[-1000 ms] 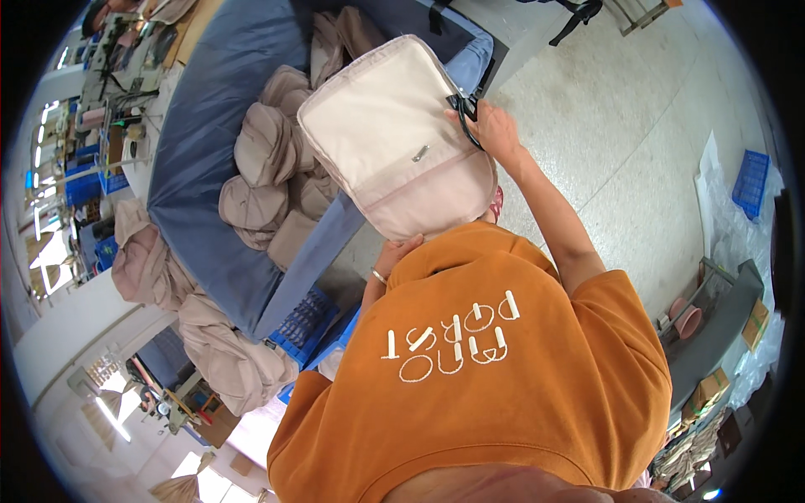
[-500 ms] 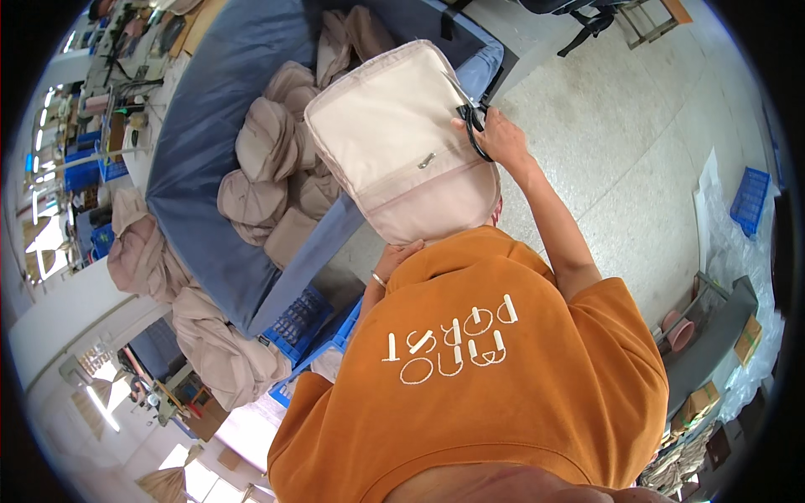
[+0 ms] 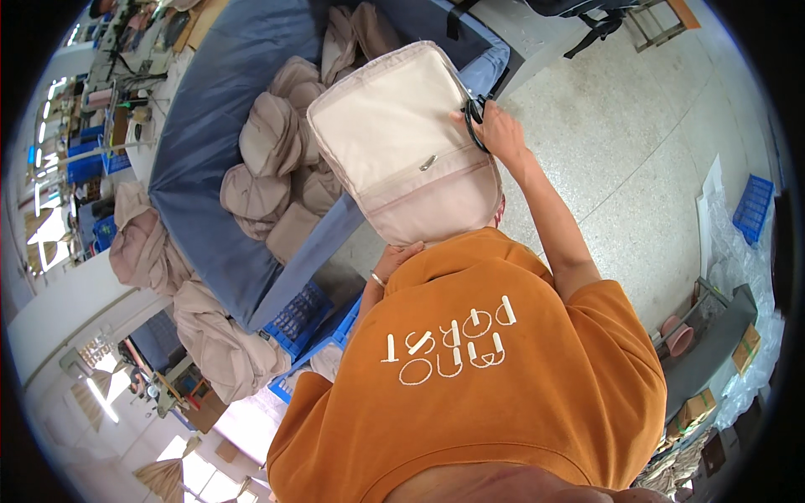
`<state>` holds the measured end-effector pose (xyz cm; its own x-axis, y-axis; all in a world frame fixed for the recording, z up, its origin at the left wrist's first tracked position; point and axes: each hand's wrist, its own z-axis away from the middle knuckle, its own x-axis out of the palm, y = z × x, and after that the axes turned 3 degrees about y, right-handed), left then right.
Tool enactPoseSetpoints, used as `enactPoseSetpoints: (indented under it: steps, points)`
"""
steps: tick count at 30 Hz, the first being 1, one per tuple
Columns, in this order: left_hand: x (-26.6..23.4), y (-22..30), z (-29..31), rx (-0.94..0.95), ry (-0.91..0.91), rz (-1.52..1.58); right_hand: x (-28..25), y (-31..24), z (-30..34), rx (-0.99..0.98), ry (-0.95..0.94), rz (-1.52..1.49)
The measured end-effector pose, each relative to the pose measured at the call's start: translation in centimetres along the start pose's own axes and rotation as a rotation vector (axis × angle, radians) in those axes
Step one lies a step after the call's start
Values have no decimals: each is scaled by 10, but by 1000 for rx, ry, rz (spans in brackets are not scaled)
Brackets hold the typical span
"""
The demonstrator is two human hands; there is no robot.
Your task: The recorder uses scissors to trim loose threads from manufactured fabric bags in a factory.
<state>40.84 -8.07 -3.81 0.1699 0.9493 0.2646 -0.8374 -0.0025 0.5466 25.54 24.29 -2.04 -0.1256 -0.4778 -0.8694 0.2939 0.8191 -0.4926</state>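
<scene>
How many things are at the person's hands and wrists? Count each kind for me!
Black-handled scissors, in the right hand: 1
Beige fabric piece, left hand at its lower edge: 1
Pale bracelet, left wrist: 1
Total: 3

Your beige, round-cornered fabric piece is spread and slanted before you; a small silvery tab sits beside its pinker near section; your black-handled scissors are at its right edge, in your right hand.
</scene>
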Motion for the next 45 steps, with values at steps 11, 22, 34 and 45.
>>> enactPoseSetpoints:
  steps: [11,22,34,45]
  points:
    - [3,2,8,-7,33,63,-4,-11,-18,30,-99,-11]
    - [1,3,16,-17,28,65,5,-5,-41,-29,-56,0]
    - [-13,-2,16,112,74,-61,19,-12,-86,50,-16,-412]
    - [-146,72,90,8,174,-658,30,-45,15,204,-392,-1199]
